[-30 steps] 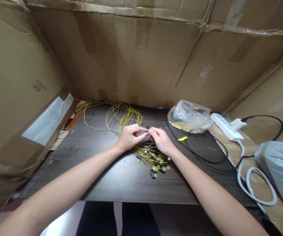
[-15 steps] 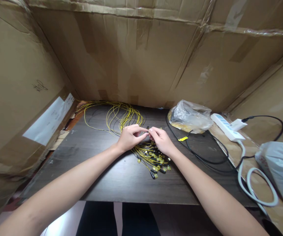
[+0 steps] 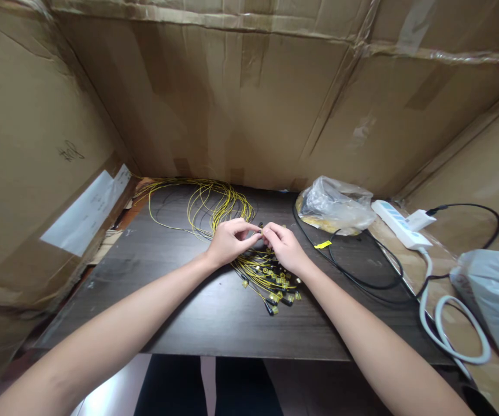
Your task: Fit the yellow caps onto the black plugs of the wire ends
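My left hand (image 3: 230,242) is closed in a pinch, thumb and forefinger on a small dark cable connector, mostly hidden by the fingertips. Against it, from the right, my right hand (image 3: 284,248) pinches the same small piece; the fingertips of both hands meet. Thin yellow cables (image 3: 218,199) loop behind the left hand and run under both hands. Below the hands, their ends fan out into a pile of black connectors with clear yellowish caps (image 3: 281,283). One connector (image 3: 269,307) lies nearest the front edge of the dark table (image 3: 180,323).
Cardboard walls (image 3: 214,110) enclose the table at the back and sides. At the back right are a clear plastic bag (image 3: 338,202), a black cable (image 3: 362,281) with a yellow tag (image 3: 322,245), and a white power strip (image 3: 399,224). A whitish bag (image 3: 498,294) sits far right.
My fingertips have shifted very slightly around the small piece. Both hands keep their place, and the cables have not moved.
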{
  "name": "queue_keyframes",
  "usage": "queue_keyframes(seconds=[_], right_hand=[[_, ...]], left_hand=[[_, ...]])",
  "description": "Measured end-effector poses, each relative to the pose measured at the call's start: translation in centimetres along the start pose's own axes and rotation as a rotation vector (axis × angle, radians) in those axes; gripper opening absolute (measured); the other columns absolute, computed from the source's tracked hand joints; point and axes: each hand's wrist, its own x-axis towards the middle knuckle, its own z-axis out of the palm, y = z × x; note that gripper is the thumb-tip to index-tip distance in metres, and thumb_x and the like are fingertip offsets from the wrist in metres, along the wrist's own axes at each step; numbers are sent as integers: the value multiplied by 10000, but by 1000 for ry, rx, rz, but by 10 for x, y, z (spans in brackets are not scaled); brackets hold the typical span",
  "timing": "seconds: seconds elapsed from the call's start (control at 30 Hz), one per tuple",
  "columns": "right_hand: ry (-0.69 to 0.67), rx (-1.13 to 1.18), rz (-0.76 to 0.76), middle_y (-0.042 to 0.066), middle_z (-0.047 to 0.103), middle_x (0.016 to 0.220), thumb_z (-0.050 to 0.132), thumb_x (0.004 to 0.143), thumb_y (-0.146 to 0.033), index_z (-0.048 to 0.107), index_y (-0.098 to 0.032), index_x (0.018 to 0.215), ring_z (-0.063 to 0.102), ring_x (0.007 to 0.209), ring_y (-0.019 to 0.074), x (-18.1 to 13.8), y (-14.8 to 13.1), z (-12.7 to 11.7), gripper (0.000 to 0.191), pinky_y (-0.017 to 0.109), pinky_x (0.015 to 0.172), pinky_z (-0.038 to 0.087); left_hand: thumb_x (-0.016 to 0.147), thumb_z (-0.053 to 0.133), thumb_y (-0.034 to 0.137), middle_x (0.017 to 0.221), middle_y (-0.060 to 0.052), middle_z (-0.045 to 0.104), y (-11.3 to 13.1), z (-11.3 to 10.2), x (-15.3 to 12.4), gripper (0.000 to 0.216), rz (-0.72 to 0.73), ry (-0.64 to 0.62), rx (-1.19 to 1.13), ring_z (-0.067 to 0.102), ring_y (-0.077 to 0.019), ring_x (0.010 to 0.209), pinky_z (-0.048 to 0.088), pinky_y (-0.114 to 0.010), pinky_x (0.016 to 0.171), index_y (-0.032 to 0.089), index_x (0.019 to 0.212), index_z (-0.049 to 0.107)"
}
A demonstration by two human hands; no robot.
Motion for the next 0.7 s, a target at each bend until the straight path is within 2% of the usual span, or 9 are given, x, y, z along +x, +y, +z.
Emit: queue_keyframes(seconds=[0.07,0.17,0.33,0.47,0.6,0.7], right_hand=[[-11,3,-1,-5,517,677,460,960,-485,515,-205,700,479,650,152,0,1,1,386,284,632,402],[-9,14,9,0,532,685,460,958,-515,530,-204,706,487,652,155,1,1,1,406,285,637,405],[22,17,9,-13,527,701,531,907,-461,553,-211,793,465,644,150,0,-2,0,275,278,627,383],[19,5,4,-16,509,701,529,896,-432,540,-211,788,455,641,147,0,-3,0,247,280,627,377],[-1,-4,9,-9,514,673,496,931,-479,530,-210,721,476,646,155,0,-1,0,343,286,633,391],[-10,8,10,3,537,684,467,949,-512,524,-208,689,494,656,160,1,-1,0,404,291,643,406]], left_hand=[[871,693,312,603,17,531,0,0,-1,168,22,5,28,449,-107,566,357,-245,587,182,896,797],[852,709,324,596,19,524,0,1,0,173,-23,13,-13,450,-107,560,354,-243,569,174,859,794],[836,724,365,608,14,537,-3,1,2,220,-132,-3,-127,451,-108,555,351,-236,534,163,879,802],[856,710,332,602,19,526,-2,0,1,193,-77,-8,-76,452,-107,561,356,-239,558,165,883,804],[869,701,284,601,21,533,1,0,-1,160,20,0,8,454,-103,563,356,-241,584,166,906,803],[860,707,280,594,22,529,1,0,0,148,18,15,2,448,-103,555,355,-241,577,170,884,803]])
